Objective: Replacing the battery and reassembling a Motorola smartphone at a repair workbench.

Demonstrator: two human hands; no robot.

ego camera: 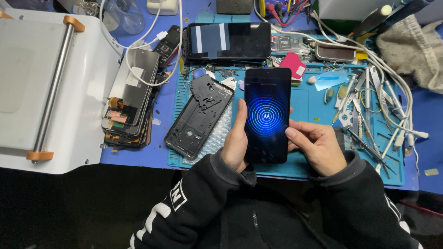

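I hold a black smartphone (267, 115) upright over the teal work mat (318, 103). Its screen is lit with blue concentric rings on black. My left hand (236, 140) grips its left edge, thumb along the side. My right hand (315, 145) supports the right edge, thumb resting by the lower part of the screen. To the left of the phone, a black phone frame (199, 116) lies on a sheet of bubble wrap (217, 136).
A white machine with a metal roller (50, 87) fills the left side. Beside it lies a stack of phone screens (131, 99). Another phone (228, 41) lies at the back. Tweezers and screwdrivers (364, 124), white cables (392, 87) and a grey cloth (413, 46) crowd the right.
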